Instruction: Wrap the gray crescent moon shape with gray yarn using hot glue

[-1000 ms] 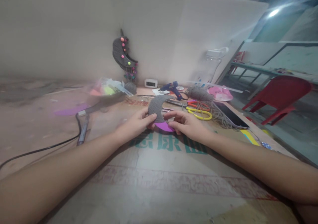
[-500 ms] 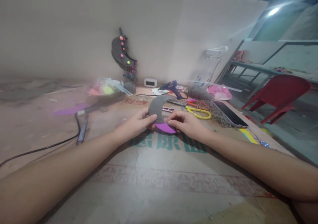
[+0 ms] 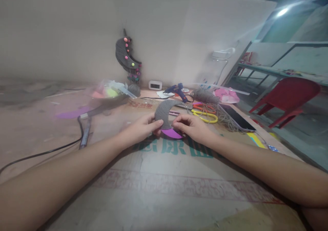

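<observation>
Head view: held crescent (image 3: 162, 114), bare of grey yarn (image 3: 165, 110) only at its purple end (image 3: 172, 134), in left grip (image 3: 143, 127), and pinched right grip (image 3: 192, 127) narrow beside it, unclear on what.

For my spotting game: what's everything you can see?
Held crescent: one, grey and purple, centre
Hanging crescent: one, grey, back left
Bright heap: one, pink and yellow, left
Flat shape: one, purple, left
Pen-like tool: one, grey, left
Cable: one, black, left
Clock: one, white, back
Glue gun: one, blue, back
Scissors: seemingly two, orange and yellow handles, right
Yarn: several bunches, grey, back
Phone: one, black screen, right
Bottle: one, clear, back
Crumpled item: one, pink, right
Cardboard: one, brown, underneath
Chair: one, red, right
Left hand: one, bare, gripping crescent
Right hand: one, bare, at crescent
</observation>
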{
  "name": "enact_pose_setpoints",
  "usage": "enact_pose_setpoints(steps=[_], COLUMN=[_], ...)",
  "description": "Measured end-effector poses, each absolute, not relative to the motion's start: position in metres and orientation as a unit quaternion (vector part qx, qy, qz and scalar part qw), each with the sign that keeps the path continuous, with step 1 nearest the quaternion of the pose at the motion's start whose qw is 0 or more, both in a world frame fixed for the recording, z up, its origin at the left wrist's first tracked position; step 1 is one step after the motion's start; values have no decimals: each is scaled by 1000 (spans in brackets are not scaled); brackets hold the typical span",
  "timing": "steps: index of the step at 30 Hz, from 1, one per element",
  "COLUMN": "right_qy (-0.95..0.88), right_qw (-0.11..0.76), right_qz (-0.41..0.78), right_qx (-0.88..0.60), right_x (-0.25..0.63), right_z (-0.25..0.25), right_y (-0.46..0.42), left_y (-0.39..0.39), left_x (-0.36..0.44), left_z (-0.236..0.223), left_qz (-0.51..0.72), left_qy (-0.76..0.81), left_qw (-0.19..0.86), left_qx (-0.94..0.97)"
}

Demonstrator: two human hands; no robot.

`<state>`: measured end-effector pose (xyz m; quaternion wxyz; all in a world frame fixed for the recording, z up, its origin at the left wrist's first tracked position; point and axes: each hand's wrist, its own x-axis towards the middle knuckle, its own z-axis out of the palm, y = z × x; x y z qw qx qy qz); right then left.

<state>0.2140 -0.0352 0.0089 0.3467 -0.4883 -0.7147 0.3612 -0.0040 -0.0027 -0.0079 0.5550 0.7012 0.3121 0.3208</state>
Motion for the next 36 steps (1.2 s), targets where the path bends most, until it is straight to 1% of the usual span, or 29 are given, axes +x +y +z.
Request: enact_pose_setpoints(steps=[6,21,23,26,28,30,36], right_qy=[-710,-722,-713,-681,-664,-668,-750], right_qw=[355,341,357,418,463,476,377], right_qz=[365,361,368,371,354,326,237], right_qx=[-486,-481,-478,-472,-469,-470,-489], right_x=[214,214,215,216,218,218,215], right_z=[8,7,6,5,6,8,11], right_y=[-36,-34,-33,-32,-32,-33,-40], left_y=[-3,-3,-3,-3,-4,-5,-4], left_x=[-5,-4,-4,-2,0,1,2], left_z=[-6,-5,-5,-4,-3,-2,-3], left_qz=[314,311,315,341,365,388,419], left_qy=[311,305,302,296,305,325,328], left_qw=[561,563,562,565,564,555,549], left_qx=[700,702,702,690,675,660,644])
